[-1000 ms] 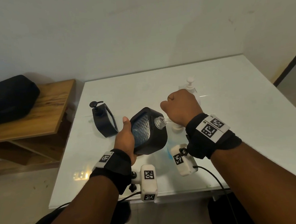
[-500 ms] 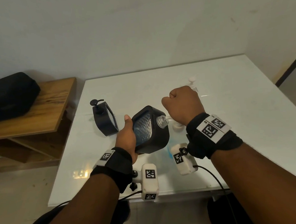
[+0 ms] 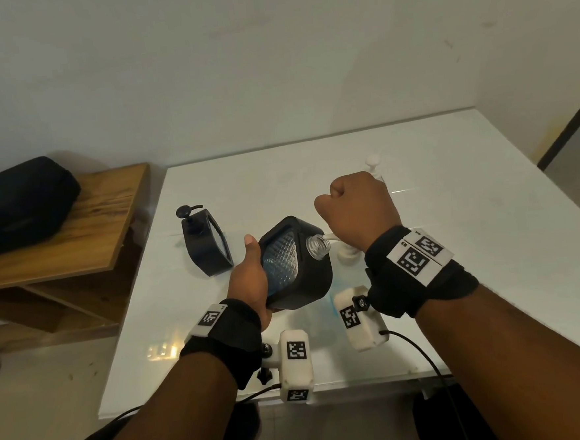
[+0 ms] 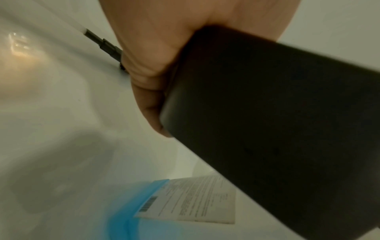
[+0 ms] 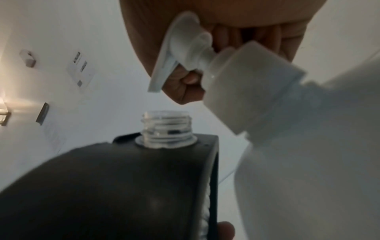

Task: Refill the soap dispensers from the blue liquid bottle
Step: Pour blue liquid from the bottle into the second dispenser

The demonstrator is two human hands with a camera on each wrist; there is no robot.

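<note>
- Your left hand (image 3: 248,281) is wrapped round the black square-bodied soap dispenser with the clear quilted window (image 3: 295,271), thumb up along its near edge, holding it tilted in the air above the white glossy table (image 3: 489,240).
- Its clear threaded plastic neck (image 5: 165,129) stands open, with no pump on it, and points toward your right wrist.
- Your right hand (image 3: 360,208) is a closed fist, fingers (image 5: 185,84) curled round the white pump head (image 5: 183,48) of a white plastic pump bottle (image 5: 308,154) just beside that neck.
- The blue liquid bottle with the printed white label (image 4: 164,207) sits low under your left hand; whether it stands or lies flat I cannot tell.
- A second black pump dispenser (image 3: 208,242) stands on the table to your left, pump still fitted.
- Handling, as a judgement: the smooth black shell looks stiff but likely slippery, so keep your grip across its broad flanks, not the window.
- The thin neck looks like the fragile part; keep hold off it.
- A full refill bottle will probably be heavy and slosh; take it round the body below the label's edge.
</note>
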